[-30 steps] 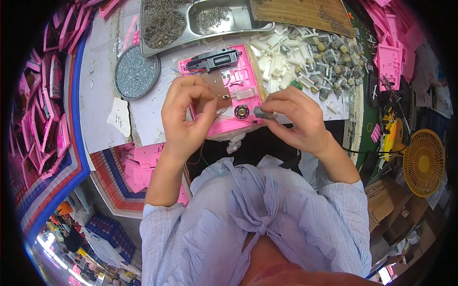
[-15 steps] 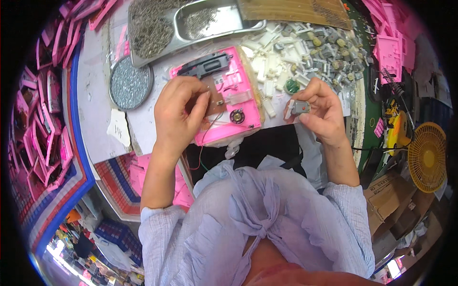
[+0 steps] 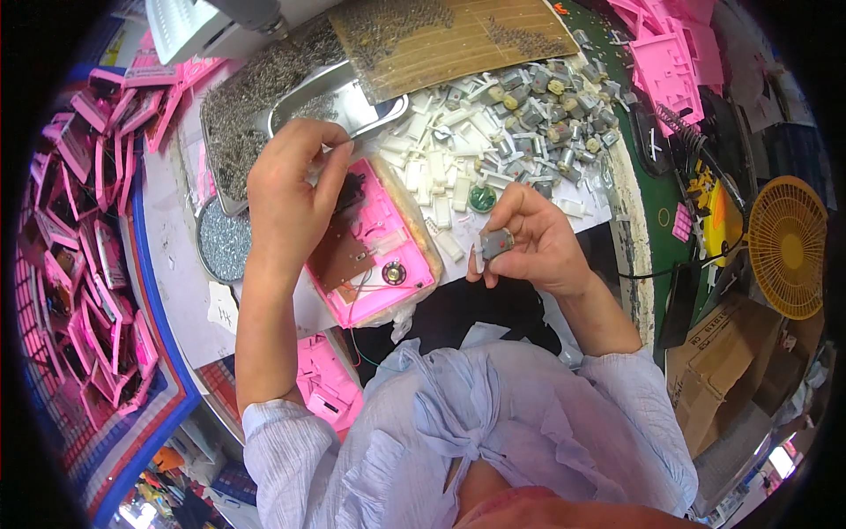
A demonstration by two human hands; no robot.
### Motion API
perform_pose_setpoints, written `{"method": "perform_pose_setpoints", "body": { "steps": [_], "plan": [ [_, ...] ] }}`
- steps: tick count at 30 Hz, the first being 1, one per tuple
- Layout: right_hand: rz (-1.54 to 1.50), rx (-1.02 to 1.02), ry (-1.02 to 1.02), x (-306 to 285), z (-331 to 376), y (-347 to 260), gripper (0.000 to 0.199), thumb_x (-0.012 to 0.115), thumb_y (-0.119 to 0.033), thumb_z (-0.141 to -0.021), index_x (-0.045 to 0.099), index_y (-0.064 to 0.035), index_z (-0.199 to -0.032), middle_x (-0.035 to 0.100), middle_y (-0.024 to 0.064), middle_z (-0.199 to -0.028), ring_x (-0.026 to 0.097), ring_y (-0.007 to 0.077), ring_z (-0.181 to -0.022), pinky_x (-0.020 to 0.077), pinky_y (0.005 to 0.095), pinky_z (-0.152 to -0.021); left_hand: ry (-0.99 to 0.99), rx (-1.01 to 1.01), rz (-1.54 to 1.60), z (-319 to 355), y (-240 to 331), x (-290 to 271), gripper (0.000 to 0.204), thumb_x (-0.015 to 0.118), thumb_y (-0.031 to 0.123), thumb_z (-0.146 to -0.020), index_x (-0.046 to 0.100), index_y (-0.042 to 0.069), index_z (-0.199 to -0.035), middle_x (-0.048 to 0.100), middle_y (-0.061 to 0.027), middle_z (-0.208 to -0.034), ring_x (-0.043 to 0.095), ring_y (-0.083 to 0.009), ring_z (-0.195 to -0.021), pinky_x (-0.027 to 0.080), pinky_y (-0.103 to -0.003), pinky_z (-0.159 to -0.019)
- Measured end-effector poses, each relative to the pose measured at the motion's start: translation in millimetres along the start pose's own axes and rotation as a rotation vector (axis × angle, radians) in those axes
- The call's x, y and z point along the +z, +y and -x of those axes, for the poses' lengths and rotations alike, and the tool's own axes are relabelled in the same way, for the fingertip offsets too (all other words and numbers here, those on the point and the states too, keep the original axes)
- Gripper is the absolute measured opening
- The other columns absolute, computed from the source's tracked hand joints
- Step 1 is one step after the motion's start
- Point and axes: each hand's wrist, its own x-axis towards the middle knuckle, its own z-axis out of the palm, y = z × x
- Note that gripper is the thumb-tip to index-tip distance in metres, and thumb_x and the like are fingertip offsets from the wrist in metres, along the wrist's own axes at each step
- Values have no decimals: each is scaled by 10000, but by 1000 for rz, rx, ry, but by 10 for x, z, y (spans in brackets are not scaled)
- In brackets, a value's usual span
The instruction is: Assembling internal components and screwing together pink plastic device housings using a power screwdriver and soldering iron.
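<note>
Between the thumb and fingers of my right hand [image 3: 546, 242] is a small grey motor [image 3: 497, 244] with a red dot and a white piece on its left end, held in front of the heap of parts. My left hand [image 3: 295, 181] is closed in a pinch above the near edge of the metal tray [image 3: 392, 110]; anything between its fingertips is too small to make out. Below it lies an open pink plastic housing [image 3: 414, 256] with a brown board [image 3: 339, 256], a round black speaker [image 3: 394, 272] and thin wires. A black part at its far side is mostly hidden by my left hand.
Loose motors [image 3: 560, 106] and white plastic pieces [image 3: 441, 167] cover the table's far right. A round dish of small metal pieces [image 3: 225, 238] stands left. Cardboard with screws [image 3: 458, 40] lies over the tray. Pink housings [image 3: 84, 264] fill the left side; a yellow fan [image 3: 787, 247] is right.
My left hand has moved from over the pink housing, up and left to the metal tray. The right hand still holds the motor. The whole view has shifted and turned somewhat.
</note>
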Motion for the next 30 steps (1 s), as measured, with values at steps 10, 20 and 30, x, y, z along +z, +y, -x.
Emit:
{"method": "perform_pose_setpoints", "body": {
  "steps": [10, 20, 30],
  "plan": [
    [11, -74, 65, -36, -6, 27, 344, 636, 55, -925, 528, -11, -1245, 547, 53, -1046, 601, 89, -802, 549, 234, -677, -51, 287, -237, -1358, -158, 899, 111, 706, 52, -903, 698, -10, -995, 687, -89, -874, 653, -187, -761, 517, -290, -731],
    [59, -2, 125, -212, 160, -4, 375, 613, 56, -926, 541, -23, -1285, 494, 0, -1036, 476, 32, -806, 451, 190, -662, -342, 322, -544, -2235, -433, 1313, 187, 707, 253, -889, 795, 164, -1027, 735, -75, -1025, 696, -320, -986, 555, -450, -862],
    [115, 5, 120, -251, 162, -91, 377, 637, 38, -926, 565, -14, -1293, 485, -12, -1005, 470, 35, -822, 445, 184, -681, -500, 518, -684, -2418, -381, 1294, 194, 710, 231, -784, 762, 71, -881, 723, -167, -850, 706, -386, -809, 570, -492, -745]
  ]
}}
